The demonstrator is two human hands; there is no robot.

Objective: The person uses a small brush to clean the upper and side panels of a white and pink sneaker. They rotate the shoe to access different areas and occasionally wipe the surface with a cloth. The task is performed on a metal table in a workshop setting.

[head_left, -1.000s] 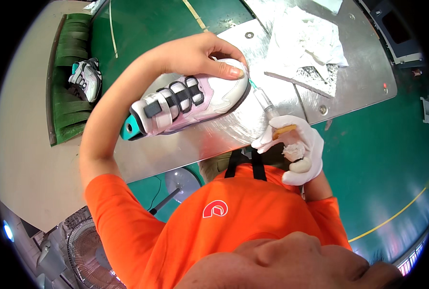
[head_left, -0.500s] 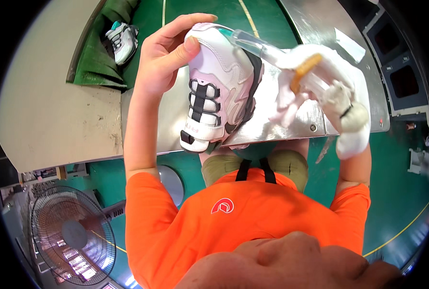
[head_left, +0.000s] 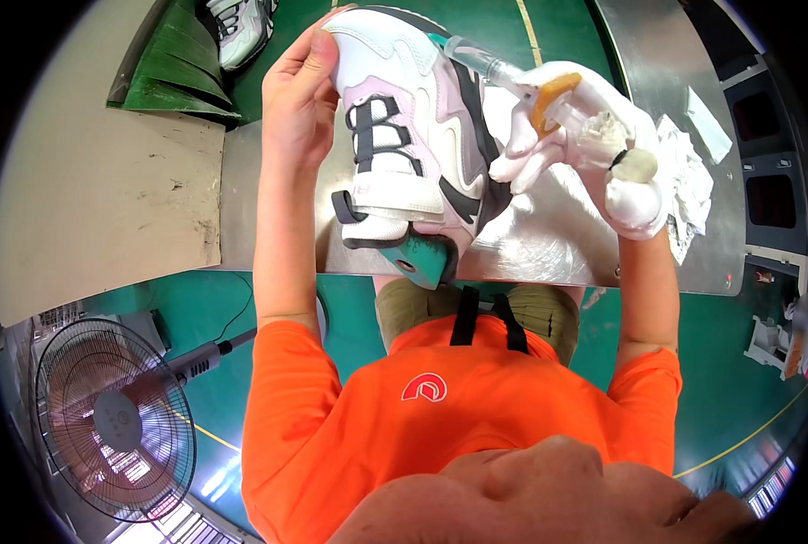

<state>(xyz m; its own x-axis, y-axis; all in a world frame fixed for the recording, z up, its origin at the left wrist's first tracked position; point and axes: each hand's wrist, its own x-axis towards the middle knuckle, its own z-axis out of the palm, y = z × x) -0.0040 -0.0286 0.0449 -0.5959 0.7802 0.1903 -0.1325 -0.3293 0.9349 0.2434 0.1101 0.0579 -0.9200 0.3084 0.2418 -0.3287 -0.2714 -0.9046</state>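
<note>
My left hand [head_left: 297, 107] grips a white, pink and black sneaker [head_left: 404, 127] by its toe, thumb on the upper. The sneaker hangs toe-away over the metal table, with a teal last [head_left: 422, 258] showing at its heel opening. In my right hand [head_left: 594, 150], which wears a white glove, is a clear syringe [head_left: 483, 60] with a teal tip. That tip is at the sole edge near the toe; whether it touches cannot be made out. An orange-brown piece [head_left: 553, 102] and a pale lump with a black band [head_left: 635, 167] are also at the gloved hand.
Another sneaker [head_left: 241, 32] sits at the far left beside green strip flaps [head_left: 175, 72]. A crumpled white cloth [head_left: 687, 190] and a white paper slip [head_left: 709, 125] lie on the metal table [head_left: 549, 249]. A standing fan [head_left: 118, 422] is at the lower left.
The sneaker has turned, so its side and the teal last show more. My right hand has shifted left with the syringe, uncovering the crumpled cloth. The whole view has shifted too.
</note>
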